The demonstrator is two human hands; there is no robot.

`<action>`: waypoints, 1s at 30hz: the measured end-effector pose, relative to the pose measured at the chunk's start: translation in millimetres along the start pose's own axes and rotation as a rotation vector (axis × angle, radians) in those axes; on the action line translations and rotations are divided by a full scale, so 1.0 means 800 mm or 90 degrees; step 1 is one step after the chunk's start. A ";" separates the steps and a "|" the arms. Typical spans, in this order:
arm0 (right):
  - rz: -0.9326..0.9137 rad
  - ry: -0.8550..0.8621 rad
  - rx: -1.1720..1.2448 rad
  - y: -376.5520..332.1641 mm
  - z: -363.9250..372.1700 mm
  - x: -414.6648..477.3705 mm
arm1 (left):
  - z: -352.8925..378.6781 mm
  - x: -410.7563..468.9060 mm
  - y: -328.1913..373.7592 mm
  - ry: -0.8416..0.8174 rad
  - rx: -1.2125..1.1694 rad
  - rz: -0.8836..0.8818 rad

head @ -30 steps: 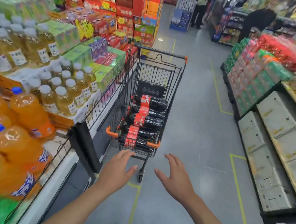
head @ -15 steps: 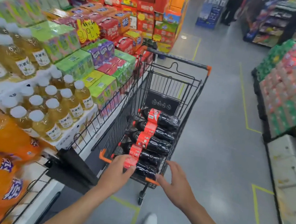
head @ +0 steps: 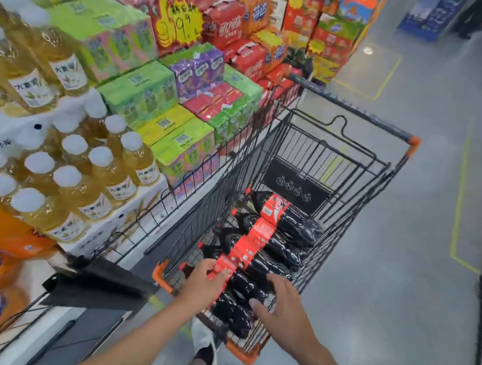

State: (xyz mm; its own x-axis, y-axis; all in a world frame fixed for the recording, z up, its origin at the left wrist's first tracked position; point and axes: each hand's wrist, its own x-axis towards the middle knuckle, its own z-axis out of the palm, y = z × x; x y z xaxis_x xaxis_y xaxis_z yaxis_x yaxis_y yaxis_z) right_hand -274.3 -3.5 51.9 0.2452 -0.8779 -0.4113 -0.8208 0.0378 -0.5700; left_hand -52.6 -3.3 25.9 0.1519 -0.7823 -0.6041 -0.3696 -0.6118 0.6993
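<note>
Head cam, so here's where things stood: a second earlier both hands were just hanging in the air short of the cart (head: 351, 108), palms down and holding nothing, and half a second earlier they'd only got as far as its near rim. At this moment they'd gone over that rim and landed on the nearest cola bottle (head: 231, 314), the one lying closest to the person at the end of the row of cola bottles (head: 288, 222) on the cart floor.

The left hand (head: 202, 284) had its fingers curled over the red label end of that bottle. The right hand (head: 280, 306) was spread wide on the dark body, thumb out to one side and fingers laid across the top, more resting than clamping as far as I could tell (pretty blurry there).

The bottle itself hadn't gone anywhere yet; it was flat in the cart, touching its neighbour.

My read: the reach was over and the grab was just starting, so the next bit was probably lifting it out. The right hand likely needed to wrap round first, those bottles look heavy and slippery. Tea bottles (head: 107, 179) sat on the display just left of the cart
</note>
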 end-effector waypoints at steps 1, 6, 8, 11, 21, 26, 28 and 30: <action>0.008 -0.007 -0.009 0.003 -0.003 0.013 | 0.002 0.015 0.004 -0.005 -0.022 -0.020; 0.024 -0.049 -0.061 0.017 -0.008 0.071 | 0.007 0.086 0.008 -0.016 -0.073 -0.103; 0.034 -0.066 -0.069 0.022 -0.008 0.090 | 0.008 0.105 0.008 -0.019 -0.089 -0.138; 0.041 -0.100 -0.082 0.036 -0.005 0.113 | 0.012 0.129 0.007 -0.016 -0.112 -0.186; 0.038 -0.197 -0.110 0.086 0.018 0.204 | 0.039 0.239 0.016 0.016 -0.182 -0.327; 0.042 -0.209 -0.097 0.101 0.028 0.234 | 0.056 0.294 0.018 0.030 -0.226 -0.403; 0.048 -0.214 -0.091 0.109 0.032 0.245 | 0.063 0.317 0.014 0.052 -0.242 -0.423; 0.058 -0.216 -0.085 0.116 0.034 0.254 | 0.067 0.335 0.010 0.075 -0.263 -0.438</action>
State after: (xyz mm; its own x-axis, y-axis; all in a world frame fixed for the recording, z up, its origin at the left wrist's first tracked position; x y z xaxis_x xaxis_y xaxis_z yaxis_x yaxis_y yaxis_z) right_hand -286.5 -165.2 -103.9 0.3069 -0.6646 -0.6812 -0.9017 0.0260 -0.4315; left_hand -64.2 -211.9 -151.0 0.3259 -0.2078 -0.9223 0.2071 -0.9362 0.2841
